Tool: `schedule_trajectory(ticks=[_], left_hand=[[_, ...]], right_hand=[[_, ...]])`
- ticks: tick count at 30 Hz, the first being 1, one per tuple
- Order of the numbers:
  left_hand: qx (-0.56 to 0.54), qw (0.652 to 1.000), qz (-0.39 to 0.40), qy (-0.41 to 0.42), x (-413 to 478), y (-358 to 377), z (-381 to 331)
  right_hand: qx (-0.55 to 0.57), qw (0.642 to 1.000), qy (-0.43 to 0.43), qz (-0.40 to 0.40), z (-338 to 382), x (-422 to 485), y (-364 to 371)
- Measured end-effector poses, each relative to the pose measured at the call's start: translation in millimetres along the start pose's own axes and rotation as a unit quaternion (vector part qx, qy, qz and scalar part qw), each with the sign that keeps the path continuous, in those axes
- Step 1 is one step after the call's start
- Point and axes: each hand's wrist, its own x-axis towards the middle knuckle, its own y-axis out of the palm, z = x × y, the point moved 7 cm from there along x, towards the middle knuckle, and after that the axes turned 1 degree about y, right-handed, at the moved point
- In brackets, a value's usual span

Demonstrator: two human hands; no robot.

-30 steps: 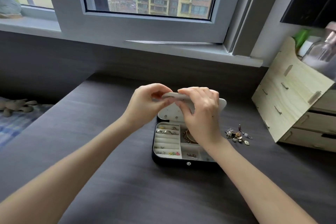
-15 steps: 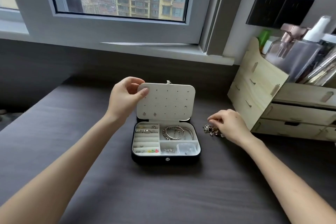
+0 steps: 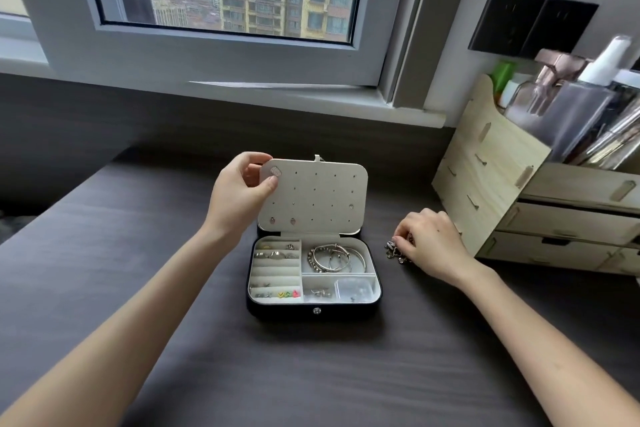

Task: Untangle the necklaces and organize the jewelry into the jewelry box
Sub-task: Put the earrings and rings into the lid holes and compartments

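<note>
While left hand [image 3: 239,194] holds lid [image 3: 313,198], right hand [image 3: 433,246] touches jewelry [image 3: 393,250].

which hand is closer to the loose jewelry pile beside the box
Right. The right hand is on the loose jewelry pile, pinching it; the left hand grips the lid by its corner, across the jewelry box from it.

No legible text, brand or nos.: jewelry box [image 3: 313,310], bottles [image 3: 581,107] in wooden organizer [image 3: 485,163], wall sockets [image 3: 530,24] blank or too blurred.
</note>
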Motion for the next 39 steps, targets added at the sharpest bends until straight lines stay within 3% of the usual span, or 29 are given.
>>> schedule_trajectory(ticks=[4,7,9,13,17,20,21,22,25,27,30,35,39], left_hand=[[0.002,1.0,-0.002,-0.003,0.8,0.7,0.1],[-0.001,1.0,0.008,-0.009,0.0,2.6,-0.1],[-0.004,1.0,0.013,-0.012,-0.7,3.7,-0.9],[-0.002,1.0,0.021,-0.009,-2.8,7.9,-5.4],[0.024,0.999,0.028,-0.022,-5.5,11.0,-8.6],[0.052,0.998,0.037,-0.02,-8.2,12.7,-13.6],[0.068,0.997,0.041,-0.016,-9.0,13.3,-15.9],[0.079,0.996,0.045,-0.012,-9.6,14.1,-18.7],[0.073,0.996,0.058,-0.006,-11.0,14.5,-28.2],[0.072,0.995,0.072,0.003,-11.7,14.0,-33.2],[0.075,0.992,0.093,0.029,-12.2,14.6,-38.2],[0.085,0.994,0.062,0.036,-3.2,5.6,-31.5],[0.114,0.988,0.096,0.046,0.2,7.8,-33.8]], right_hand=[[0.074,0.996,0.034,-0.026,-10.4,1.4,-6.0],[0.264,0.961,0.083,0.001,-18.2,-1.1,-5.7],[0.395,0.908,0.135,0.02,-19.4,-4.8,-4.3],[0.531,0.829,0.17,0.04,-11.8,-10.1,-2.5],[0.719,0.674,0.156,0.066,15.8,-11.7,-14.3],[0.781,0.602,0.138,0.091,44.2,-10.0,-28.7],[0.786,0.597,0.132,0.09,53.9,-8.1,-33.7],[0.774,0.616,0.122,0.082,62.9,-5.5,-38.7],[0.664,0.744,0.073,0.026,87.6,5.6,-52.2],[0.627,0.777,0.053,0.007,104.8,14.3,-56.0],[0.612,0.789,0.052,-0.013,121.7,25.9,-57.6],[0.62,0.783,0.042,-0.018,130.4,29.7,-56.1],[0.632,0.775,0.003,-0.025,129.6,25.7,-60.3]])
